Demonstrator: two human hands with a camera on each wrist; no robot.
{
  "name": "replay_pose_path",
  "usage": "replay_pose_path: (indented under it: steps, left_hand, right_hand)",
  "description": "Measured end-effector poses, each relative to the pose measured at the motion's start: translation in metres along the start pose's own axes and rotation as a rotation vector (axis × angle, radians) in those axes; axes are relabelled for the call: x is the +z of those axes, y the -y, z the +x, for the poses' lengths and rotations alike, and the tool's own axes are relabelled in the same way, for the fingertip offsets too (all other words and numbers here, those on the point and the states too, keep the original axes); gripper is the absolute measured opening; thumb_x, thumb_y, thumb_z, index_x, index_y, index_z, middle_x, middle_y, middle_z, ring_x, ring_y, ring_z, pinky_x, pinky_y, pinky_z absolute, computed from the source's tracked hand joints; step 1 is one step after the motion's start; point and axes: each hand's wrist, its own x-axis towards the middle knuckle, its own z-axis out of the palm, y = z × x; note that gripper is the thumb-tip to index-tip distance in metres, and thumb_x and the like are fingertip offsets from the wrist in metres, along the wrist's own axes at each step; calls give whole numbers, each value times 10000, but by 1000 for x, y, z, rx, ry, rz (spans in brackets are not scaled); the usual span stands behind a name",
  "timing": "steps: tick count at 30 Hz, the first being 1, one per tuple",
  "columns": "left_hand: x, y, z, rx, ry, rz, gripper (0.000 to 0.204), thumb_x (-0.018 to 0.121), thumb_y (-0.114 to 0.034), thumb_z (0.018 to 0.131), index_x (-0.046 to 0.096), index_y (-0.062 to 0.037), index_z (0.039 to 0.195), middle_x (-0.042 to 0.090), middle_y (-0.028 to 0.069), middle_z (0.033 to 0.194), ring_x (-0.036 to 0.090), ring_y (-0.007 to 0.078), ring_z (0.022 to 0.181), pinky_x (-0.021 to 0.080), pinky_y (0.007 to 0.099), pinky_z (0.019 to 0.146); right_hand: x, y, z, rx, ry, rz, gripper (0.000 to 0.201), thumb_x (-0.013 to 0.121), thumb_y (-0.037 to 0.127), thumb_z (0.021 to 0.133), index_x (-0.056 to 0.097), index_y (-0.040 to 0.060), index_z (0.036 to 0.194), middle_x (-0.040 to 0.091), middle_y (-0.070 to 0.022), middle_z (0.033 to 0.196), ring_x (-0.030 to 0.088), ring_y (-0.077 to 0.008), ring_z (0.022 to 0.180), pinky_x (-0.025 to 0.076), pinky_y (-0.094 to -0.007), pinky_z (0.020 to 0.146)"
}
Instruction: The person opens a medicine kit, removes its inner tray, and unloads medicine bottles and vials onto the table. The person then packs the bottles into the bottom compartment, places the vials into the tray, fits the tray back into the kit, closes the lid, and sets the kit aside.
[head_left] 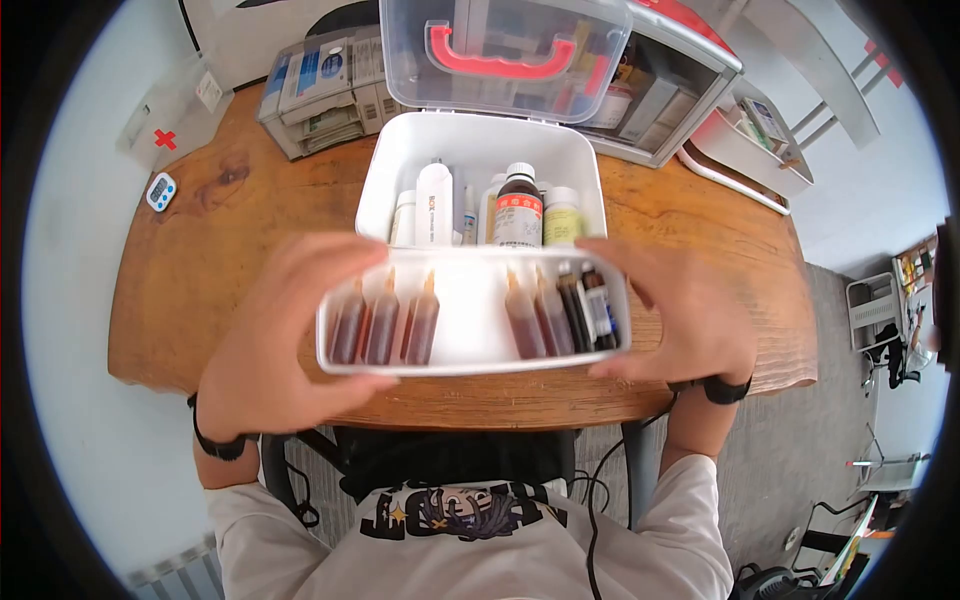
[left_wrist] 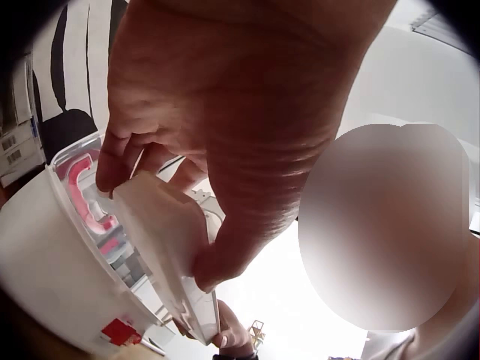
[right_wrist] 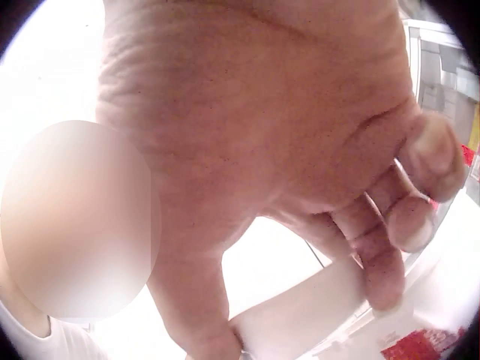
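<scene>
A shallow white tray (head_left: 470, 320) is held up in front of an open white medicine box (head_left: 480, 140), tilted so its inside faces the head camera. My left hand (head_left: 262, 350) grips its left end, thumb at the lower edge and fingers at the upper one. The right hand (head_left: 705, 315) holds the opposite end the same way. Brown ampoules (head_left: 380, 335) stand at the tray's left, and more ampoules (head_left: 522, 325) plus small dark bottles (head_left: 600, 310) at its right. In the box are a white tube (head_left: 434, 200), a brown bottle (head_left: 519, 210) and several others, their lower parts hidden by the tray.
The box's clear lid (head_left: 500, 95) stands raised behind, with a red handle (head_left: 500, 65). Clear drawers (head_left: 320, 90) sit back left, a glass-fronted cabinet (head_left: 680, 90) back right. A small timer (head_left: 160, 192) and a red-cross bag (head_left: 165, 138) lie at the wooden table's (head_left: 230, 240) left.
</scene>
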Motion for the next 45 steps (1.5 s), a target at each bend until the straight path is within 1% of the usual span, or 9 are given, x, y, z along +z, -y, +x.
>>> replay_pose_path:
  steps: [3, 4, 13, 18, 20, 24, 27, 35, 45]
  left_hand:
    - [-4, 22, 26, 18, -143, -15, 760, 800, -130, 602, 535, -30, 1308, 552, 137, 1290, 517, 275, 1243, 376, 386, 1076]
    - [-1, 28, 38, 14, -187, -40, 676, 812, -106, 666, 543, -34, 1282, 567, 143, 1273, 532, 291, 1224, 409, 379, 1050]
    - [13, 91, 104, -188, -148, -278, 660, 800, -152, 747, 523, -36, 1335, 581, 112, 1292, 535, 251, 1226, 413, 355, 1046]
    - [21, 107, 106, -146, -146, -200, 687, 815, -130, 744, 523, -63, 1363, 541, 97, 1349, 484, 222, 1281, 377, 354, 1083]
    - [22, 108, 107, -140, -139, -221, 692, 816, -142, 750, 519, -62, 1370, 519, 100, 1376, 466, 226, 1303, 367, 353, 1093]
    - [24, 111, 105, -147, -139, -249, 702, 803, -173, 781, 492, -28, 1394, 471, 112, 1413, 443, 224, 1328, 342, 345, 1113]
    - [26, 116, 102, -164, -125, -342, 691, 779, -193, 823, 467, -4, 1410, 465, 120, 1407, 440, 223, 1324, 341, 340, 1111]
    - [39, 131, 102, -193, -192, -498, 702, 740, -327, 883, 452, 34, 1412, 477, 154, 1353, 484, 233, 1263, 412, 331, 1047]
    - [43, 127, 101, -279, -146, -722, 702, 718, -261, 912, 358, -2, 1457, 429, 149, 1428, 410, 237, 1343, 346, 355, 1112]
  right_hand:
    - [-12, -6, 18, 160, -90, 105, 773, 844, 281, 651, 540, 4, 1306, 670, -186, 1062, 645, -337, 843, 520, -367, 737]
    - [-13, -12, 26, 158, -95, 100, 773, 844, 281, 651, 540, 4, 1306, 670, -186, 1062, 645, -337, 843, 520, -367, 737]
    - [11, -89, 73, 268, -262, 151, 771, 816, 365, 709, 549, -15, 1325, 639, -155, 1085, 581, -258, 947, 486, -357, 857]
    - [15, -95, 76, 273, -263, 150, 779, 826, 349, 701, 547, -12, 1333, 621, -140, 1043, 576, -240, 941, 483, -346, 857]
    - [15, -93, 75, 272, -266, 168, 747, 838, 230, 728, 516, -33, 1349, 551, -45, 1005, 475, -141, 867, 438, -273, 810]
    - [15, -95, 73, 258, -236, 161, 731, 831, 244, 747, 522, -15, 1357, 534, -37, 991, 462, -132, 854, 424, -264, 769]
    - [11, -91, 73, 310, -245, 161, 770, 836, 363, 717, 561, 1, 1339, 578, -104, 987, 532, -208, 884, 469, -325, 817]
    - [19, -103, 74, 335, -270, 316, 678, 841, 338, 772, 587, 5, 1304, 497, 21, 754, 459, -96, 713, 411, -264, 645]
    - [27, -118, 74, 237, -321, 474, 641, 815, 330, 813, 555, -12, 1288, 568, 3, 877, 505, -80, 778, 449, -240, 705]
